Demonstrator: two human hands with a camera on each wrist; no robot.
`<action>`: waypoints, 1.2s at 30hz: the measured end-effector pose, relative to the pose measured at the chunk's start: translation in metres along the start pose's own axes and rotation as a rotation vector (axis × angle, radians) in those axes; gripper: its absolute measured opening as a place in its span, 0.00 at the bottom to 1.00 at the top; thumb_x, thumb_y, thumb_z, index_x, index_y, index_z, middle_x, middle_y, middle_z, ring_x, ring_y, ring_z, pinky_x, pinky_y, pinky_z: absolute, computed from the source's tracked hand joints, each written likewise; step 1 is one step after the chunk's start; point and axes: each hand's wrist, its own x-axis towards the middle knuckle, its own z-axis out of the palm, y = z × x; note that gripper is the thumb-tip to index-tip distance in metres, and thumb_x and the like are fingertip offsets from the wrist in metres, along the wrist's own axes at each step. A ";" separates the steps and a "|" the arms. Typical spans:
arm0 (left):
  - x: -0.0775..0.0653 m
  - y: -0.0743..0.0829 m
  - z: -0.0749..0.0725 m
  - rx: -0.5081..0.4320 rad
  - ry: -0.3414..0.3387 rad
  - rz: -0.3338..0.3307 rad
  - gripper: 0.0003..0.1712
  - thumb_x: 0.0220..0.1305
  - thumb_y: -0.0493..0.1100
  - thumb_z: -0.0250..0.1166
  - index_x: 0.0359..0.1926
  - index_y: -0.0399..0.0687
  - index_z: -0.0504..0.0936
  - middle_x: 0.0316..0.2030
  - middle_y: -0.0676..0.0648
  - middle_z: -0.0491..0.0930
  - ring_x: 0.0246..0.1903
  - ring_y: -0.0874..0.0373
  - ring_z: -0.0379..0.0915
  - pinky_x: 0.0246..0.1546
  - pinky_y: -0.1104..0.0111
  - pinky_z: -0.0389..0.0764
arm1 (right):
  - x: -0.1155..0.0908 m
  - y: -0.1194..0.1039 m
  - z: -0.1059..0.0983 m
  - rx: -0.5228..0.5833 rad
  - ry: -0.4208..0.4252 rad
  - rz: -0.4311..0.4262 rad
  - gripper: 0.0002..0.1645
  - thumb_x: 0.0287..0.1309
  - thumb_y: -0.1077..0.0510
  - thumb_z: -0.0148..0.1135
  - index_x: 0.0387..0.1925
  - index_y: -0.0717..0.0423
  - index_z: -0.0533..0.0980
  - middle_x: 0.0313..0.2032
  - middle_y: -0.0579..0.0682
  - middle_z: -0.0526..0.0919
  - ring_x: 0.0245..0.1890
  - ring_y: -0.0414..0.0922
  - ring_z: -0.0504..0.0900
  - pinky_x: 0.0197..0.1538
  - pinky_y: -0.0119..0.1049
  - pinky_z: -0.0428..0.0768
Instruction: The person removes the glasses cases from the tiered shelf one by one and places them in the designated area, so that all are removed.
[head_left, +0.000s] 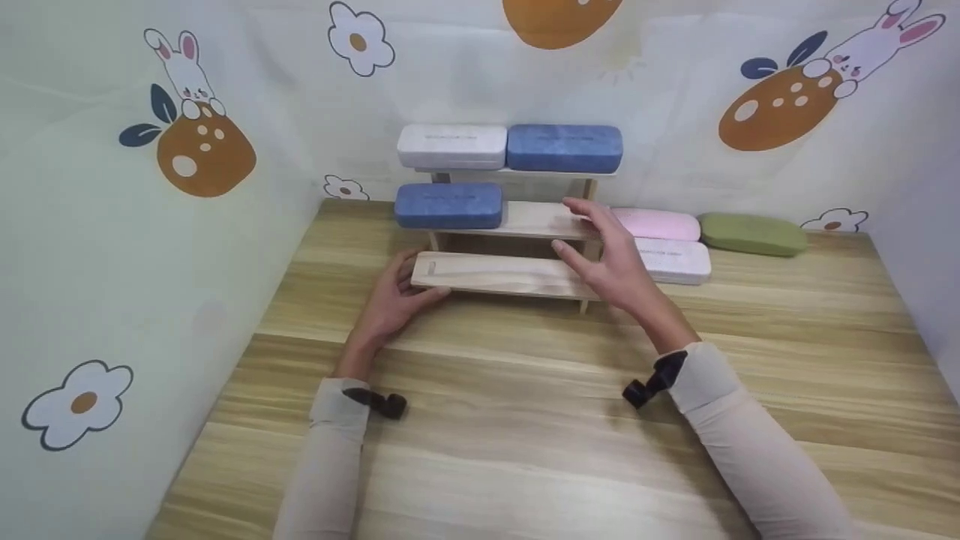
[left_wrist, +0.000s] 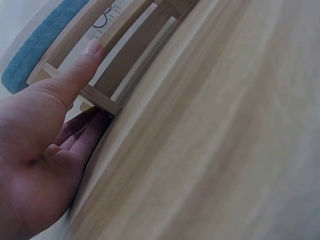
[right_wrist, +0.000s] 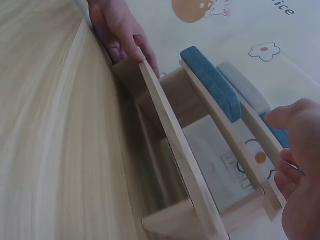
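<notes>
A three-tier wooden stand (head_left: 502, 274) stands towards the back of the table. My left hand (head_left: 386, 306) grips the left end of its lowest board, thumb along the front edge and fingers around the end. By the right end, my right hand (head_left: 621, 266) has its fingers apart and holds nothing; its fingertips overlap the middle tier in the head view. On the top tier sit a white glasses case (head_left: 452, 147) and a blue glasses case (head_left: 565, 148) side by side. Another blue case (head_left: 448, 205) lies on the left of the middle tier. The lowest board is bare.
Right of the stand, a pink case (head_left: 660, 224) lies behind a white speckled case (head_left: 679, 261), partly hidden by my right hand. A green case (head_left: 754, 234) is further right. A patterned cloth wall (head_left: 480, 82) rises behind the wooden table (head_left: 510, 420).
</notes>
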 end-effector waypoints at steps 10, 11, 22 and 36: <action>0.000 -0.001 -0.002 -0.021 0.003 0.003 0.54 0.61 0.47 0.83 0.81 0.43 0.63 0.74 0.38 0.76 0.72 0.47 0.76 0.76 0.55 0.76 | 0.023 -0.012 0.032 0.037 -0.079 0.065 0.39 0.70 0.49 0.74 0.77 0.51 0.72 0.73 0.55 0.77 0.74 0.51 0.75 0.80 0.47 0.72; 0.000 -0.001 -0.002 -0.026 0.004 0.004 0.54 0.61 0.46 0.84 0.81 0.43 0.63 0.74 0.38 0.76 0.71 0.46 0.76 0.75 0.55 0.76 | 0.025 -0.014 0.035 0.039 -0.091 0.072 0.39 0.70 0.49 0.73 0.77 0.50 0.71 0.74 0.55 0.77 0.75 0.50 0.75 0.80 0.46 0.72; 0.000 -0.002 -0.002 -0.008 0.009 -0.006 0.56 0.59 0.48 0.85 0.81 0.45 0.63 0.74 0.37 0.75 0.73 0.45 0.75 0.76 0.54 0.75 | 0.049 -0.026 0.056 -0.053 -0.227 0.180 0.47 0.70 0.45 0.72 0.82 0.54 0.64 0.79 0.55 0.71 0.80 0.51 0.69 0.84 0.44 0.66; 0.001 -0.002 -0.002 -0.010 -0.001 -0.032 0.59 0.58 0.51 0.85 0.83 0.43 0.61 0.77 0.35 0.71 0.75 0.43 0.72 0.76 0.53 0.76 | 0.067 -0.035 0.077 -0.080 -0.215 0.218 0.50 0.69 0.47 0.73 0.83 0.57 0.61 0.78 0.60 0.71 0.79 0.53 0.70 0.84 0.46 0.65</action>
